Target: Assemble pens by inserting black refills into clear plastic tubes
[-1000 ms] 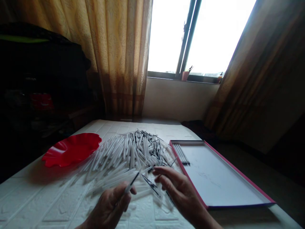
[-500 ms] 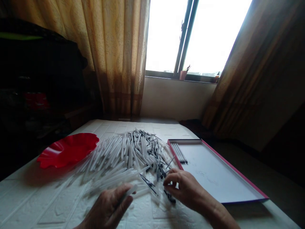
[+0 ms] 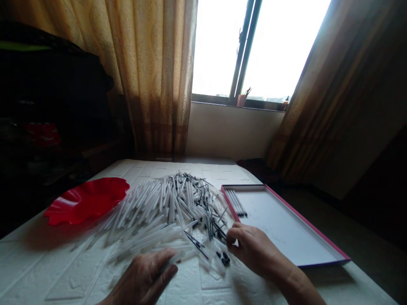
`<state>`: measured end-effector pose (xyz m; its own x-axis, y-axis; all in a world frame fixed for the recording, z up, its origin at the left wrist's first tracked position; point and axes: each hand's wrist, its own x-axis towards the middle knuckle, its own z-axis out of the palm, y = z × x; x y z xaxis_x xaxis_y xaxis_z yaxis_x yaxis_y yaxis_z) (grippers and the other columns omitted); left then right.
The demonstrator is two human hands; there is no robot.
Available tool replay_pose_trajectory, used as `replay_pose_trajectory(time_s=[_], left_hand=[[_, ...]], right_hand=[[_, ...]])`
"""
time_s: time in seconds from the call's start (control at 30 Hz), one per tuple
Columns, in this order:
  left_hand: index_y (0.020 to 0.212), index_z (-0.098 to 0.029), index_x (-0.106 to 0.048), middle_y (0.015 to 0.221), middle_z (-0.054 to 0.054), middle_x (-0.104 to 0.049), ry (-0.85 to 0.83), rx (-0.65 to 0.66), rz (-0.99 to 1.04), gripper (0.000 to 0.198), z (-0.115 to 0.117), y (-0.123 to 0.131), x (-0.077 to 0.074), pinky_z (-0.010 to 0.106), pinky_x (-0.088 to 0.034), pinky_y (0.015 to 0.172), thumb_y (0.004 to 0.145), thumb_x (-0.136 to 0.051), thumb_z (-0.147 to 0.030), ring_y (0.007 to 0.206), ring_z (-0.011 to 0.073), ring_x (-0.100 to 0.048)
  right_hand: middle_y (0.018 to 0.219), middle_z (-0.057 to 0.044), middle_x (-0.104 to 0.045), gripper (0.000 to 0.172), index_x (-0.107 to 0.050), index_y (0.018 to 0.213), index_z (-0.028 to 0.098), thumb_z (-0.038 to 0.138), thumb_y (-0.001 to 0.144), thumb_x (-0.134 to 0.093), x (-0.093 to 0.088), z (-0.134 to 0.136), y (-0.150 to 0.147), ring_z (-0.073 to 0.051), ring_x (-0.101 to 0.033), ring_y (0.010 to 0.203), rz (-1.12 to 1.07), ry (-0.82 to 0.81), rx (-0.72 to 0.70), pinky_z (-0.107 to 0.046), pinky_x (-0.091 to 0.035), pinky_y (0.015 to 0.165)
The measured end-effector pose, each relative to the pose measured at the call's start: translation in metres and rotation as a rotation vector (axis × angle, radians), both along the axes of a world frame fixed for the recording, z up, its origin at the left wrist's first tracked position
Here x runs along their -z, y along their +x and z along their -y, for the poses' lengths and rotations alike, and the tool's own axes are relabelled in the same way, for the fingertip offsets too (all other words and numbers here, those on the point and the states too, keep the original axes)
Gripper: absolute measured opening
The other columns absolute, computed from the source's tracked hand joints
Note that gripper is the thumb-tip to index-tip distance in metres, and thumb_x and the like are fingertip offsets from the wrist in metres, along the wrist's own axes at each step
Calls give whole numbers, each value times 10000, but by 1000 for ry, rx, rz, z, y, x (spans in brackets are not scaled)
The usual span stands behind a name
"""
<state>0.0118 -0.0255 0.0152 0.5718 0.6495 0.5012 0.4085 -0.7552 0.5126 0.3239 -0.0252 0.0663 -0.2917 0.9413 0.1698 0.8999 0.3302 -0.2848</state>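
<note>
The work surface is a white table cover (image 3: 68, 275) embossed with a brick pattern, set in a dim room before a bright sliding window (image 3: 216, 51) flanked by gold patterned fabric curtains (image 3: 155, 76). A small pink cup (image 3: 241, 101) holding slim dark items stands on the windowsill.

A wide heap of translucent white plastic tubes (image 3: 141, 201) occupies the middle of the table cover. Thin black pointed rods (image 3: 197, 245) are mixed into the heap, mainly toward its right side, with several lying at its near edge. Short black cylindrical caps (image 3: 225, 259) lie in a small group close to the right hand (image 3: 249, 245).

The left hand (image 3: 146, 271) pinches one translucent tube (image 3: 179, 256) between thumb and fingers, at the near edge of the heap. The right hand has its fingers curled toward the thumb, beside the rods — whether it grips anything cannot be determined.

To the left of the heap sits a glossy red bowl with a wavy rim (image 3: 90, 201). To the right lies a shallow white tray with pink sides (image 3: 302, 237); a row of pale tubes with black ends (image 3: 235, 203) rests along its left wall, toward the far corner.
</note>
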Motion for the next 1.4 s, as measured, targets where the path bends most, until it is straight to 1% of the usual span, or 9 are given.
replay_pose_trajectory(time_s=[0.13,0.33,0.47,0.67,0.8,1.0,1.17,1.3,1.4], left_hand=[[970,-261,-542,778,-40,-675,-27,-5,-27,209,1,0,2,199,-442,638,1081,-389,-349,673,137,-694],[1012,-264,-551,810,-36,-702,10,-6,-41,210,1,-1,6,192,-468,658,1087,-384,-367,692,141,-709],[1045,-269,-562,826,-41,-731,55,-17,-47,230,0,0,4,186,-499,661,1091,-382,-404,699,143,-731],[1131,-287,-560,885,-51,-772,192,-31,-59,243,0,3,-4,174,-527,645,1101,-362,-425,736,142,-773],[1144,-294,-560,844,-67,-753,164,-21,-70,244,1,4,-3,182,-529,642,1100,-360,-425,709,135,-766],[1069,-273,-563,790,-47,-728,154,-8,-88,253,1,3,2,207,-521,599,1095,-358,-418,669,155,-752],[1067,-271,-548,789,-48,-741,197,-2,-99,260,2,3,-1,208,-529,584,1100,-338,-421,646,154,-757],[1128,-268,-533,804,-51,-765,270,-2,-93,279,3,4,-5,212,-541,558,1108,-308,-432,638,155,-770],[1142,-268,-545,788,-56,-761,269,11,-89,301,3,6,-7,215,-539,529,1108,-299,-439,618,153,-768]], right_hand=[[802,10,-737,274,-758,769,256,6,693,-676,-4,11,-2,-169,-669,732,9,-135,-22,-254,-430,683],[884,-24,-758,268,-767,827,256,30,726,-667,-3,12,-11,-212,-702,819,129,-179,-4,-270,-410,678],[927,-50,-758,228,-743,840,225,42,760,-635,-6,10,-18,-231,-714,862,200,-234,4,-273,-393,668],[952,-73,-753,179,-711,850,203,60,844,-603,-10,11,-22,-233,-719,859,277,-231,-21,-275,-378,642],[974,-90,-746,200,-689,908,175,58,928,-528,-10,11,-19,-219,-710,862,277,-198,-3,-275,-407,677],[952,-65,-750,188,-694,835,206,44,777,-620,-8,12,-21,-242,-716,871,249,-249,-57,-278,-379,650],[894,-80,-750,197,-663,788,190,14,783,-575,7,13,-18,-228,-717,790,273,-147,-72,-281,-349,602],[731,-36,-722,151,-601,800,202,82,873,-548,9,10,-14,-176,-657,619,133,-33,-81,-274,-324,550],[725,-5,-710,132,-620,837,216,132,909,-548,2,11,-21,-148,-633,614,-168,-12,-139,-247,-388,574]])
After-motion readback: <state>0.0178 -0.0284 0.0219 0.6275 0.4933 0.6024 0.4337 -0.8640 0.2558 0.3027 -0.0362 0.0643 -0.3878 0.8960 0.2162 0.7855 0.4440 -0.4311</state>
